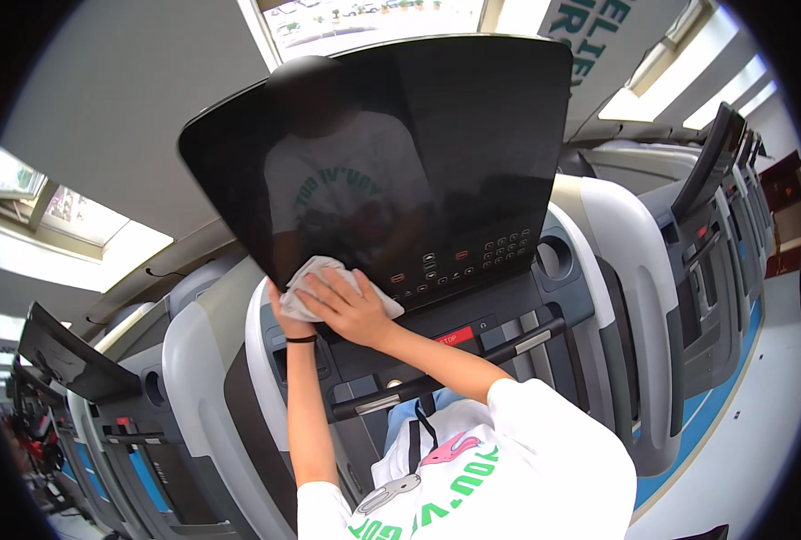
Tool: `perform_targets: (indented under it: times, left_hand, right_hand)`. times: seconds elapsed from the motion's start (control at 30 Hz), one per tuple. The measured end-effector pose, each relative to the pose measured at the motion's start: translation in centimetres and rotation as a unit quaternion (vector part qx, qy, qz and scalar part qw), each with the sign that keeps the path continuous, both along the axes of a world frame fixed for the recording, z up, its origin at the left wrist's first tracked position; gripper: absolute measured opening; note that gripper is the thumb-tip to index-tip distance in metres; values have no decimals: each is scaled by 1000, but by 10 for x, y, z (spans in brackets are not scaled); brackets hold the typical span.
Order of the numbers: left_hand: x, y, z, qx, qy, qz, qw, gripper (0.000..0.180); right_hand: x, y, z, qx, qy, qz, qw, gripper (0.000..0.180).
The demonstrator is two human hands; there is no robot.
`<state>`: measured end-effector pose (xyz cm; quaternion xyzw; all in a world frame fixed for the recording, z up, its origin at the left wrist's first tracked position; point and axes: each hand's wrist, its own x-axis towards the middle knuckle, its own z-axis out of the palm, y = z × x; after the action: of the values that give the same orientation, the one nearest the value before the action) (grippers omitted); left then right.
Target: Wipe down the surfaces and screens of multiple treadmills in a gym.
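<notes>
A white cloth (317,272) is pressed against the lower left edge of a treadmill's big black glossy screen (436,144). My right hand (351,304) lies flat on the cloth, fingers spread over it. My left hand (280,301) grips the cloth's left side at the screen's edge; a thin black band circles that wrist. The screen reflects my white shirt. Small lit buttons (499,250) run along the screen's lower right.
Below the screen sit a red stop tab (455,337), a black handlebar (472,360) and a round cup holder (555,258). More treadmills with dark screens stand at the left (58,355) and right (715,162). Windows are above.
</notes>
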<state>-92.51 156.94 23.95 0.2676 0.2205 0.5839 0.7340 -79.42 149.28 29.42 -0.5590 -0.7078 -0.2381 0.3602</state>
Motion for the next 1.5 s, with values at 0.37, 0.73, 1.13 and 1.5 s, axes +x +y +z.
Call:
perform_targets:
  times: [0.37,0.73,1.13,1.5]
  left_hand:
    - [19,-8,30,-82,236,208,946,46]
    - [-4,-2,16,-21,254,162,953,43]
    - [11,-2,10,-21,270,250,929,33]
    - [18,-4,23,9,281,225,933,38]
  right_hand:
    - [207,-33,10,44,308,-271,911,48]
    - [122,17,68,-50,47,65,996,41]
    - [29,92,134,120,-9,25,992,28]
    - [259,17,129,33,-102,-151,983,37]
